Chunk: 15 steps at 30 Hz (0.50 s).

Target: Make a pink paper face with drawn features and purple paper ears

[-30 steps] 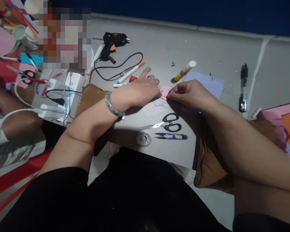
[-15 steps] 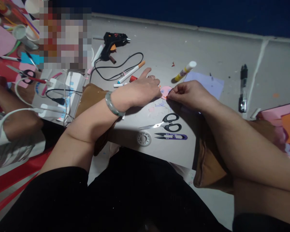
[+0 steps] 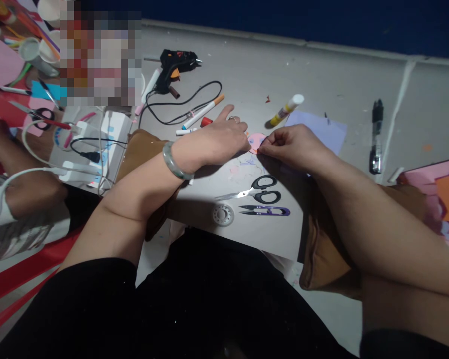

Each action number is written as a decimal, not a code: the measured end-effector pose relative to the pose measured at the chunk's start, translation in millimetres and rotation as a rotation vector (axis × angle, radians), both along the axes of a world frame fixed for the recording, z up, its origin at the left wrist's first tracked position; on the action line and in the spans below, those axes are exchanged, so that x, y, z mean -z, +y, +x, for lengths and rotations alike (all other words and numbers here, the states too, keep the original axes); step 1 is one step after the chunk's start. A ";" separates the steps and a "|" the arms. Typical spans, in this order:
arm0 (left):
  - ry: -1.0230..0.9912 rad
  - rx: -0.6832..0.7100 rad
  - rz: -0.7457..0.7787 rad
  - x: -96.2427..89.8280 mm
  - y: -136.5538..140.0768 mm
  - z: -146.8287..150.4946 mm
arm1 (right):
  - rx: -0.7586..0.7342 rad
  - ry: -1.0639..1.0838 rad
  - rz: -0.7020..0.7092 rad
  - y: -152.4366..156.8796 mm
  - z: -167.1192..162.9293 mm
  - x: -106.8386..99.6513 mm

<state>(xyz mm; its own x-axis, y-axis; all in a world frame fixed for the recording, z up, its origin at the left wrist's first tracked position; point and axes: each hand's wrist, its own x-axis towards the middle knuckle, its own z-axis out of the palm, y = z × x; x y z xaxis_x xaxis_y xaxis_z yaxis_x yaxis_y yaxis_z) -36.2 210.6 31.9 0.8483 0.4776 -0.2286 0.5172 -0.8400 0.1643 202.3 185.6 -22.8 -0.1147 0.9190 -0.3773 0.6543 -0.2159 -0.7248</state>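
Note:
A small pink paper circle (image 3: 257, 141) with a face on it, blue eyes and an orange-red mouth, lies flat on the table between my hands. My left hand (image 3: 228, 138), wearing a ring and with a bangle on the wrist, rests its fingertips at the circle's left edge, thumb raised away from the fingers. On the other side, my right hand (image 3: 288, 143) pinches thumb and forefinger together at the right edge; what sits in the pinch is hidden. Nearer me lie black-handled scissors (image 3: 262, 190), purple thread snips (image 3: 265, 211) and a white round spool (image 3: 223, 215).
Beyond my hands are a glue stick (image 3: 287, 110), lilac paper (image 3: 331, 132), markers (image 3: 204, 112) and a black glue gun (image 3: 175, 70) with its cord. A power strip (image 3: 110, 142) stands left, beside another person's arm (image 3: 33, 192). A pen (image 3: 376, 137) lies right.

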 end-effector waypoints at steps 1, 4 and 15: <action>0.005 -0.004 -0.003 -0.7 -0.4 -0.1 | 0.002 -0.003 -0.003 -0.1 -0.7 -0.9; -0.002 0.003 -0.015 -1.3 -0.9 -1.2 | 0.012 -0.010 -0.019 -0.4 -1.7 -1.7; 0.061 -0.022 -0.013 -2.8 -10.1 10.1 | 0.008 0.010 0.009 0.9 4.2 6.0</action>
